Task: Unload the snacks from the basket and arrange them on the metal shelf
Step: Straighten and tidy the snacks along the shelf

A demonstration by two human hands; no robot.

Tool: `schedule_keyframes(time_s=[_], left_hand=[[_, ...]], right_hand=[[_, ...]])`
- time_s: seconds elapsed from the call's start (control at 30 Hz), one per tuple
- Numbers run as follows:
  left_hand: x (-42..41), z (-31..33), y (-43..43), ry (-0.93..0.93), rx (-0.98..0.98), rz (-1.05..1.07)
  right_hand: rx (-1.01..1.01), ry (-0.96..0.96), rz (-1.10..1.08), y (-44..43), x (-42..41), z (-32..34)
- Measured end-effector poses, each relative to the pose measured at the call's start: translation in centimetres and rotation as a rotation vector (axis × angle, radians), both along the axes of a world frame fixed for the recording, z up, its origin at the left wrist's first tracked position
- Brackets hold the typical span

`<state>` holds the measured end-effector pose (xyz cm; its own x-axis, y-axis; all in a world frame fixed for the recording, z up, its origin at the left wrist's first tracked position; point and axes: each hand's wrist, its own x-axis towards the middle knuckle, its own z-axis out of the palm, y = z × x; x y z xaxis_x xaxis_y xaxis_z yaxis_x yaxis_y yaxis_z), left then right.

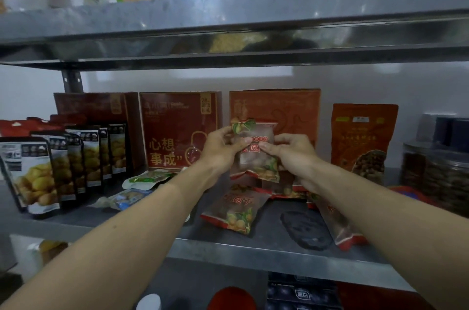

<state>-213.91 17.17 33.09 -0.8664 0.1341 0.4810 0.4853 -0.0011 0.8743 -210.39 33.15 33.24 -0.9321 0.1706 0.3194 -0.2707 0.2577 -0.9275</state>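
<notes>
Both of my hands hold one clear snack packet with red trim and fruit print [256,155] upright over the middle of the metal shelf [228,248]. My left hand [223,150] grips its left edge and my right hand [291,155] pinches its right edge. Below it, similar packets lie flat: one [236,210] near the front, others [281,188] behind, and one [337,228] partly under my right forearm. No basket is in view.
A row of standing pouches with yellow fruit pictures [66,165] fills the shelf's left. Red gift boxes [177,129] line the back wall. An orange nut bag [363,139] and clear jars [439,172] stand right. A dark flat packet [304,228] lies near the front edge. Another shelf [228,20] hangs overhead.
</notes>
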Motion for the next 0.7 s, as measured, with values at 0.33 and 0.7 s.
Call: schedule_keyframes(time_s=[0.33,0.7], left_hand=[[-2.2,-2.0,-1.8,-0.143,-0.358,-0.160],[-4.8,-4.0,-4.5,-0.193,-0.668,-0.119]], right_hand=[[0.014,-0.182,-0.182,-3.0,-3.6,-2.3],[0.103,-0.216,-0.253,-7.6,-6.6,-6.0]])
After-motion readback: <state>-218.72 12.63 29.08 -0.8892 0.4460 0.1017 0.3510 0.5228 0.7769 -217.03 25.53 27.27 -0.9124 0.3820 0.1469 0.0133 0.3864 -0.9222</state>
